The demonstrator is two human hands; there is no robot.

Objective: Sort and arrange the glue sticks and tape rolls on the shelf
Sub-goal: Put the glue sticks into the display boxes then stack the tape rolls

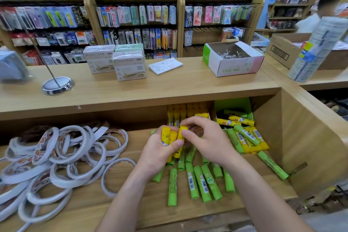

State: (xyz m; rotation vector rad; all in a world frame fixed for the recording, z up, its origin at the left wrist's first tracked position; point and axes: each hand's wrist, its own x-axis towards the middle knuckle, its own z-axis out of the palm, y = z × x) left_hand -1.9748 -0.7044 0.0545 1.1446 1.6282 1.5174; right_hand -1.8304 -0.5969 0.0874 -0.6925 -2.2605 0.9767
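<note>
My left hand (160, 151) grips a bunch of three yellow glue sticks (170, 134) upright above the lower shelf (131, 199). My right hand (207, 141) pinches the top of the rightmost stick of that bunch. Several green glue sticks (199, 182) lie loose on the shelf under my hands. More green and yellow sticks (248, 139) are piled to the right. Yellow sticks stand packed in a box (185, 112) at the back. A heap of white tape rolls (56, 154) covers the shelf's left part.
A green box (233, 106) with a few yellow sticks stands at the back right, against the shelf's side wall (305, 137). On the counter above are white boxes (130, 66), a notepad (165, 65), an open box of clips (233, 58) and a metal spike stand (57, 84).
</note>
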